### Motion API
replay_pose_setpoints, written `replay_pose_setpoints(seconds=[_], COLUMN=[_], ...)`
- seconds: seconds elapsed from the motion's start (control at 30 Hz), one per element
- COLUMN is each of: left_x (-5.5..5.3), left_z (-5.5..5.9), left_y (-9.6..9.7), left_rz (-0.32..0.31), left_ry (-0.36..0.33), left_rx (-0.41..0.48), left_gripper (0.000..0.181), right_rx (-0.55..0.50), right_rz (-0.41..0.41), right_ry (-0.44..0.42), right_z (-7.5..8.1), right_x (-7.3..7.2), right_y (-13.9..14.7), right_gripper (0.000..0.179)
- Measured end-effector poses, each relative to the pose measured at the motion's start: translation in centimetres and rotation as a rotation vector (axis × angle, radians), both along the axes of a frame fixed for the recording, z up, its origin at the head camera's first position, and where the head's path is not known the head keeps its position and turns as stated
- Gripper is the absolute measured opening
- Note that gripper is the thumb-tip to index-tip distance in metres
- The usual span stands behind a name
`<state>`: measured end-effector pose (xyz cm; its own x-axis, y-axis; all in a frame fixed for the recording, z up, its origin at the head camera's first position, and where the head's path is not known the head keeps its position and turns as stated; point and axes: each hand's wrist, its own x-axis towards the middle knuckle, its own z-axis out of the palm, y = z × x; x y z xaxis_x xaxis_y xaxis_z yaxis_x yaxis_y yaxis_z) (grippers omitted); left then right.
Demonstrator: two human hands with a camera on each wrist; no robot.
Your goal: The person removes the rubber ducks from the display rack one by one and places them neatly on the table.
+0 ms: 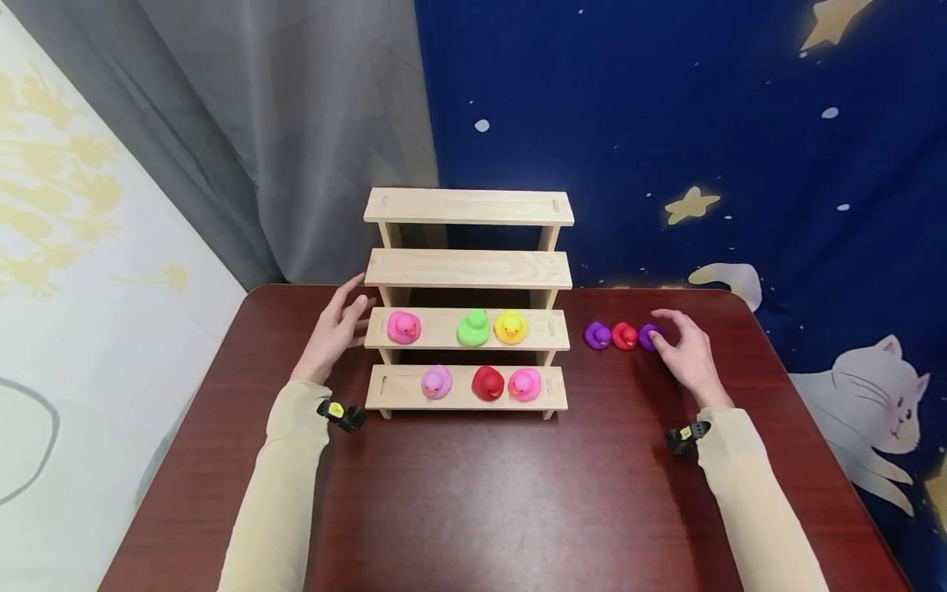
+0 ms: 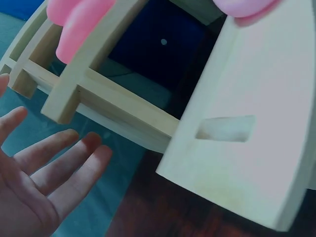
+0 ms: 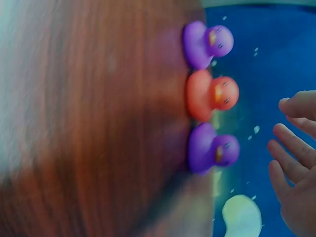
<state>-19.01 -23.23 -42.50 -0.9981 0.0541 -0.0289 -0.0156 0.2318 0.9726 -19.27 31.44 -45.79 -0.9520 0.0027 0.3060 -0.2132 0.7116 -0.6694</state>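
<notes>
My left hand (image 1: pixel 330 335) is beside the left end of a wooden four-tier shelf (image 1: pixel 469 269), its fingers spread and relaxed with nothing in them. In the left wrist view the fingers (image 2: pixel 69 173) stand near the shelf's side frame. My right hand (image 1: pixel 686 355) hovers over the right end of a row of rubber ducks, thumb overlapping the rightmost purple duck (image 1: pixel 650 337) in the head view. The right wrist view shows a gap between the loosely bent fingers (image 3: pixel 291 160) and that duck. Left of it sit a red duck (image 1: pixel 625 335) and another purple duck (image 1: pixel 597 335).
On the second tier from the bottom sit a pink duck (image 1: pixel 404 327), a green duck (image 1: pixel 473 328) and a yellow duck (image 1: pixel 510 327). The lowest tier carries a lilac duck (image 1: pixel 436 382), a dark red duck (image 1: pixel 488 383) and a pink duck (image 1: pixel 524 384). Curtains hang behind the table (image 1: pixel 503 501).
</notes>
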Motion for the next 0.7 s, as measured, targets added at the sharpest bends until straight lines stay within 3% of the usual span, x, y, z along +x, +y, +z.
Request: replay_pose_setpoints(seconds=[0.7], left_x=[2.7], left_z=[-2.4], left_y=[0.6], left_rz=[0.008], left_ry=[0.057], left_rx=[0.032], left_gripper=[0.048], right_rx=[-0.082], right_rz=[0.091], right_ry=[0.163], right_z=[3.1], right_x=[1.4], right_y=[-4.8], right_gripper=[0.031])
